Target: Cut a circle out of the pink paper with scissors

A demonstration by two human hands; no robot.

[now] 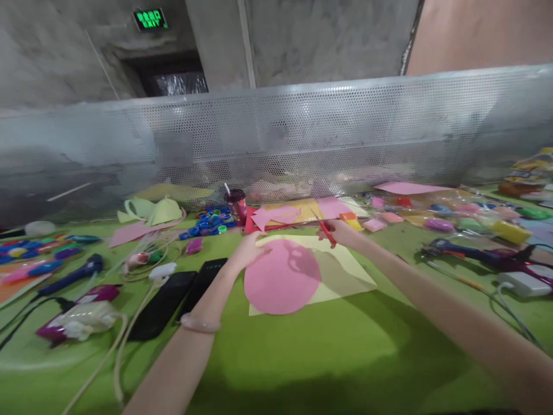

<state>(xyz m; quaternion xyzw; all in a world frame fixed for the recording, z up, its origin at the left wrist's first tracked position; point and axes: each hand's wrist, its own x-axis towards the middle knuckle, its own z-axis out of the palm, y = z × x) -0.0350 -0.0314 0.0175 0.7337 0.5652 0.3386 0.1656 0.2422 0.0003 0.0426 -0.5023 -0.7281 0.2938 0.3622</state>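
My left hand [249,251] grips the upper left edge of a round pink paper [280,282], its thumb lying on top. Under that circle lies a pale yellow sheet [345,271], flat on the green table. In my right hand [339,231] is a pair of scissors [329,235] with red handles, held just above the sheet's far edge, blades pointing up and away to the left. Whether the blades are parted is too small to tell. Beyond both hands lie pink paper scraps [276,215] and a yellow-orange piece of paper [309,206].
Black phones [162,305] lie by my left forearm, near cables and a blue glue gun [73,276]. A dark cup [236,206] with a straw stands behind blue bottle caps [211,222]. Rightward are clay packets [466,223] and another tool [458,249]. A perforated metal panel [311,132] closes the back.
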